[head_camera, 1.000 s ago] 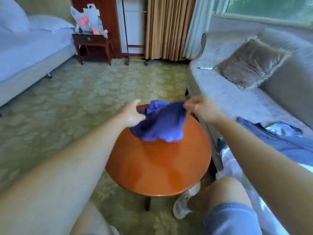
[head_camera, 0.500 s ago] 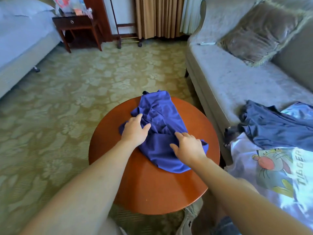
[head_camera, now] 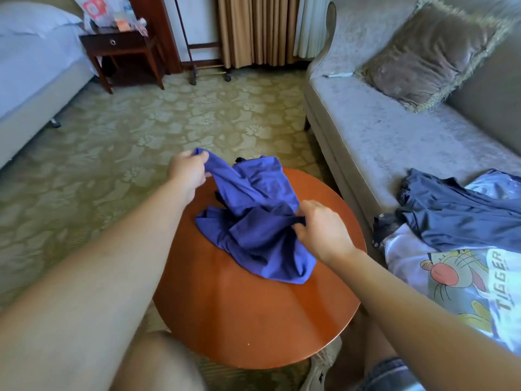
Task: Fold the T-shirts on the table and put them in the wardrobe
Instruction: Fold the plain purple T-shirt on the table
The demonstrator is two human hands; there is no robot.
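Purple-blue cotton is the whole story here. The head view has one crumpled blue T-shirt [head_camera: 253, 221] bunched on the far half of the round wooden table [head_camera: 253, 320], nowhere near flat. The left hand [head_camera: 189, 173] is up over the table's far-left edge, fingers and thumb pinched on a bit of the fabric, lifting it clear of the tabletop. The right hand [head_camera: 321, 227] is over the right side of the table with its fingers curled into a fold of the same shirt. So both hands are clamped on cloth and neither is loose. My read is that this is the spread-it-out step and the folding proper hasn't begun. To do it well I'd find two matching points first, both shoulders or both hem corners, because I can't tell which part each hand has. Then pull the hands apart, give it a shake and lay it down centred on the table. The top is small and round, so the sleeves will likely hang over the rim, and the polished wood looks slippery, so ease it down. Right of the table, on the grey sofa [head_camera: 380, 142], a dark navy garment [head_camera: 456, 215] lies over a white Tigger shirt [head_camera: 465, 283], probably next in line. No wardrobe I can clearly pick out from here.
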